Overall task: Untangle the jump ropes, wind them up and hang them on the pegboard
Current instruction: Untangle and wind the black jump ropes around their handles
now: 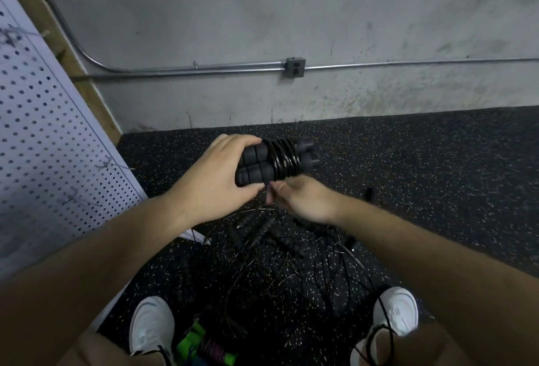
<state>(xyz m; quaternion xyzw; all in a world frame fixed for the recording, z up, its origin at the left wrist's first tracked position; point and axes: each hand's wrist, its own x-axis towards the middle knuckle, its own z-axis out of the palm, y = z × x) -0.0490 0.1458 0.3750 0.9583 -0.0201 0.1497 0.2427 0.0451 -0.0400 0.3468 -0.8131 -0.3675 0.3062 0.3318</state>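
Black foam handles (256, 167), two side by side, lie crosswise in the left hand (215, 179), whose fingers curl over their left ends from the far side, thumb underneath. Rope (284, 158) is coiled tightly round the handles' middle, just right of those fingers. The right hand (303, 199) sits just nearer than the bundle, fingertips pinched on a strand of that rope, though blur hides the exact grip. Both forearms reach in from the near edge. The pegboard (43, 132) stands well left. Below the hands a tangle (277, 249) of more ropes lies on the speckled floor (408, 176), between white shoes (151, 324).
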